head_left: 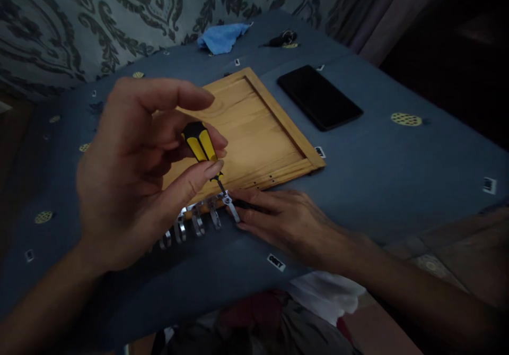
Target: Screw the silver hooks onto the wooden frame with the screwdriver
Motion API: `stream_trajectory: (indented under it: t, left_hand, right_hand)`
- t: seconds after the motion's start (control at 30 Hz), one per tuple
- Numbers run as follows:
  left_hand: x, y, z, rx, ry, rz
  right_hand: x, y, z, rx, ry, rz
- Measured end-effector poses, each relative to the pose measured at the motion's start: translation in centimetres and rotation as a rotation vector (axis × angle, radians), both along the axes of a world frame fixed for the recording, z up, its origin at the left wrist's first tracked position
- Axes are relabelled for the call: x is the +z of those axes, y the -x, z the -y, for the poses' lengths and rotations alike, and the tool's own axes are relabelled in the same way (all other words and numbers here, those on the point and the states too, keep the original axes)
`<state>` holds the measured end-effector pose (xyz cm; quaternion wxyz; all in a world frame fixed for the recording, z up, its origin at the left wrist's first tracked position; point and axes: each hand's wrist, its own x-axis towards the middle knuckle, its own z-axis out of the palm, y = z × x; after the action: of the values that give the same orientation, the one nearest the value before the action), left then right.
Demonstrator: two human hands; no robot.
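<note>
My left hand is closed loosely round a small black-and-yellow screwdriver, with thumb and lower fingers on the handle and the index finger lifted clear. The screwdriver leans, its tip at the endmost metal hook. From the right, the fingers of my right hand pinch this hook by its side. More silvery hooks hang in a row along the near edge of a framed wooden board, partly behind my left hand. Several small dark holes show in the frame by my right fingers.
A black phone lies right of the board on the blue patterned tablecloth. Farther back are a blue cloth and a dark object with a metal ring. Patterned wallpaper rises behind the table.
</note>
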<state>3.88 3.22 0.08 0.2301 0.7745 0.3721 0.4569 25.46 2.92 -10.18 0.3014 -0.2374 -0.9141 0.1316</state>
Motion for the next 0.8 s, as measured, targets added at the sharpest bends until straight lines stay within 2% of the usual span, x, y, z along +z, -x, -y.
stream_trajectory:
  t: [0.13,0.3,0.43,0.53,0.67,0.8]
  left_hand:
    - [-0.3,0.2,-0.2,0.045,-0.004,-0.082]
    - [-0.4,0.7,-0.3,0.121,-0.211,-0.248]
    - [-0.3,0.8,0.0,0.157,-0.112,-0.19]
    - [-0.3,0.6,0.2,0.125,-0.034,-0.115]
    - [0.0,0.7,0.2,0.109,-0.041,-0.071]
    - [0.5,1.4,0.1,0.164,-0.097,-0.131]
  right_hand:
    - [-0.1,-0.1,0.0,-0.004,-0.005,0.014]
    - [-0.1,0.0,0.1,-0.009,-0.02,0.014]
    - [-0.1,0.0,0.1,-0.006,-0.009,0.003]
    - [-0.1,0.0,0.0,-0.002,-0.014,-0.006]
    - [-0.1,0.0,0.1,-0.001,-0.008,-0.004]
    - [-0.1,0.0,0.2,-0.018,-0.004,-0.008]
